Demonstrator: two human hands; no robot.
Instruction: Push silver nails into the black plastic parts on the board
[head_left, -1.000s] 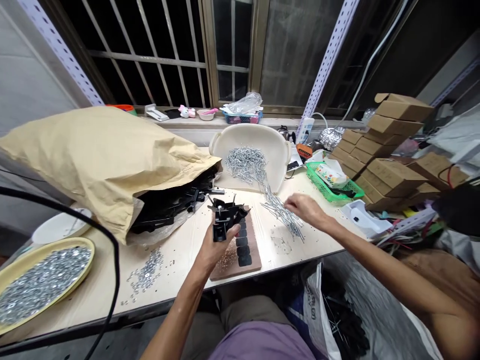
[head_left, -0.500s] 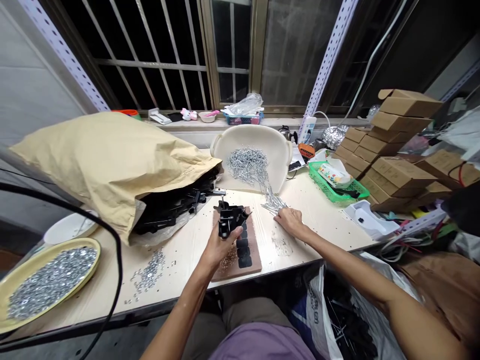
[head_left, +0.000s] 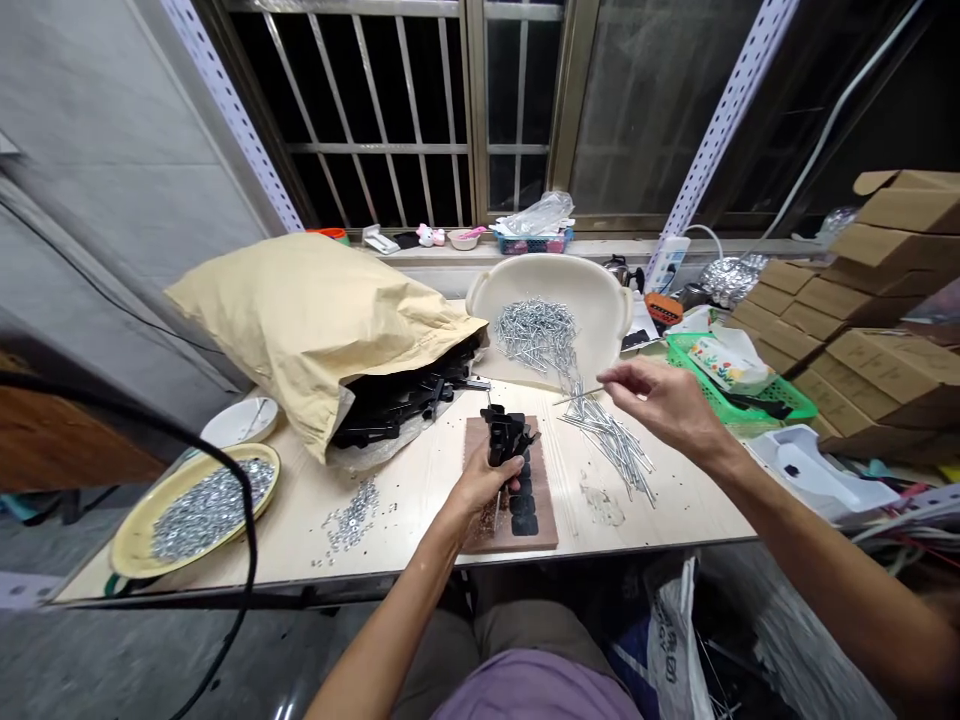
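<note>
Item 1. My left hand (head_left: 480, 487): fingers wrapped tight round the lower end of a small black plastic bracket part (head_left: 504, 440), which I hold upright over the near middle of the table.

Item 2. Brown rectangular wooden board with a row of black pads (head_left: 519, 490): flat on the pale laminate table (head_left: 420, 500), directly under the bracket part and partly covered by my left hand.

Item 3. My right hand (head_left: 660, 400): raised above the table, thumb and forefinger pinched on one thin silver metal pin (head_left: 579, 395), the other fingers loosely curled. The pin points left, toward the bracket part, well clear of it.

Item 4. Loose heap of long silver pins (head_left: 611, 442): on the table below my right hand, just right of the board.

Item 5. Cream plastic tray with handles (head_left: 600, 300): tilted up at the far edge, holding a further pile of silver pins (head_left: 536, 332).

Item 6. Large tan paper sack (head_left: 315, 320): on its side at the left, mouth open, black plastic parts (head_left: 405, 400) spilling out toward the board.

Item 7. Yellow round dish of small silver nuts (head_left: 202, 505): at the near left corner; a scatter of the same small silver nuts (head_left: 352, 515) lies between it and the board.

Item 8. Green plastic basket (head_left: 750, 395) and stacked brown cardboard boxes (head_left: 862, 300): far right.
</note>
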